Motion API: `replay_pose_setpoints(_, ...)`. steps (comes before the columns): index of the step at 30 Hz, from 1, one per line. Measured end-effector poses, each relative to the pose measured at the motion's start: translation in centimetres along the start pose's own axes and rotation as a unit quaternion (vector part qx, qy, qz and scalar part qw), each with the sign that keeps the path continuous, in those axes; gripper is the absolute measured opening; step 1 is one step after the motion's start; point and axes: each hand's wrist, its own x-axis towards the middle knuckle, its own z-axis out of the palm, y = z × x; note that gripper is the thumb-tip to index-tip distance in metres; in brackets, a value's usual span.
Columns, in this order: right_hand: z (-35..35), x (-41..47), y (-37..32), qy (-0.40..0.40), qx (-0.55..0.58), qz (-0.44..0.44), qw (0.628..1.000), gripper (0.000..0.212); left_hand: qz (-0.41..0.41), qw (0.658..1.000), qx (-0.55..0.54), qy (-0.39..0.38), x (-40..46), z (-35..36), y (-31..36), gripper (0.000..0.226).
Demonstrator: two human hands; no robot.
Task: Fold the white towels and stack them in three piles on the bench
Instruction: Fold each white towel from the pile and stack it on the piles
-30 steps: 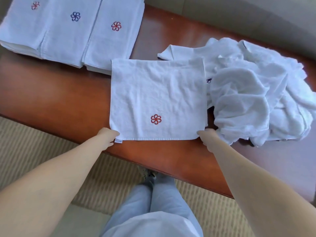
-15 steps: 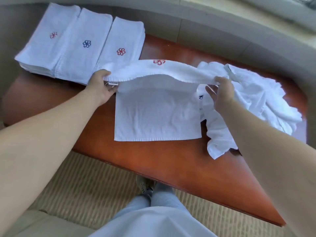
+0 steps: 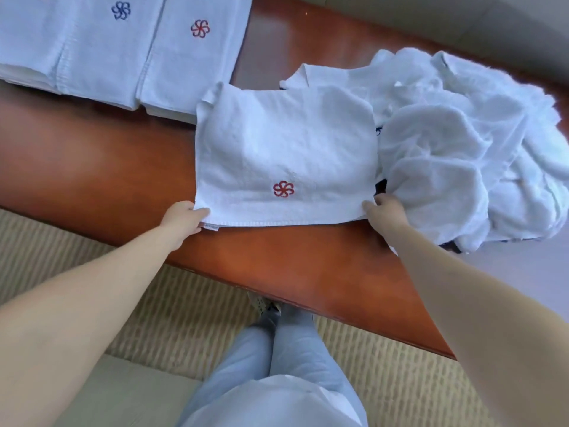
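Reddish wooden bench (image 3: 101,167) over a woven mat. Far-left corner: folded piles (image 3: 129,57), side by side. My left hand (image 3: 184,218) pinches the near-left corner of the folded towel (image 3: 283,155), mid-bench; my right hand (image 3: 385,211) pinches its near-right corner. Unfolded towel heap (image 3: 462,143) at the right end, touching it.

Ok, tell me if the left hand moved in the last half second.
Yes. The left hand came back from by the stacks to the bench's near edge.
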Motion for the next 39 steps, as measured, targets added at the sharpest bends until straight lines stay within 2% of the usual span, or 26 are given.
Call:
replay_pose_setpoints(1,0.0,-0.2,0.0,0.011,-0.017,-0.002,1.0,0.032,0.004,1.0,0.016,0.002,-0.1,0.0,0.0,0.023)
replay_pose_setpoints(2,0.0,-0.3,0.1,0.021,-0.035,-0.004,0.999,0.034,0.013,0.999,0.039,0.009,-0.2,0.0,0.0,0.02)
replay_pose_setpoints(4,0.3,-0.4,0.1,0.032,-0.066,0.0,0.997,0.035,0.044,0.99,0.127,0.039,-0.4,0.2,-0.1,0.031)
replay_pose_setpoints(7,1.0,-0.1,0.3,0.02,-0.082,0.026,0.996,0.026,0.053,0.974,0.207,0.08,-0.9,0.5,-0.2,0.019)
replay_pose_setpoints(10,1.6,0.4,0.3,-0.003,-0.031,0.05,0.998,0.008,0.029,0.981,0.184,0.048,-0.3,0.8,-0.2,0.015)
replay_pose_setpoints(13,1.6,0.8,0.5,-0.004,0.049,0.065,0.997,0.022,0.042,0.987,0.154,0.023,0.4,0.4,0.2,0.022)
replay_pose_setpoints(15,1.5,0.9,0.7,-0.008,0.076,0.071,0.994,0.02,0.05,0.99,0.131,-0.008,0.9,0.0,0.1,0.013)
replay_pose_setpoints(17,1.4,0.8,0.9,-0.012,0.076,0.072,0.994,0.019,0.053,0.986,0.157,-0.033,1.0,-0.4,0.0,0.044)
replay_pose_setpoints(19,1.2,0.8,1.1,-0.005,0.066,0.072,0.995,0.017,0.043,0.985,0.159,-0.054,1.1,-0.5,-0.2,0.064)
replay_pose_setpoints(21,1.2,1.0,1.3,0.006,0.064,0.072,0.995,0.013,0.027,0.99,0.128,-0.061,1.0,-0.5,-0.3,0.067)
replay_pose_setpoints(23,1.3,1.2,1.5,0.019,0.087,0.074,0.993,0.02,0.017,0.996,0.074,-0.038,0.8,-0.4,-0.4,0.063)
replay_pose_setpoints(25,1.1,1.0,1.2,0.029,0.129,0.088,0.987,0.026,0.012,1.0,0.024,-0.005,0.6,-0.5,-0.3,0.046)
replay_pose_setpoints(28,-0.2,0.3,0.0,0.03,0.223,0.115,0.968,0.021,-0.017,0.998,-0.063,0.013,-0.5,-1.2,1.0,0.023)
replay_pose_setpoints(34,-5.7,-1.6,-5.4,0.042,0.347,0.124,0.929,0.02,-0.038,0.974,-0.22,0.026,-3.6,-4.3,6.1,0.02)
replay_pose_setpoints(39,-10.3,-3.7,-9.1,0.041,0.408,0.105,0.906,0.02,-0.018,0.956,-0.292,0.009,-7.3,-7.0,10.1,0.017)
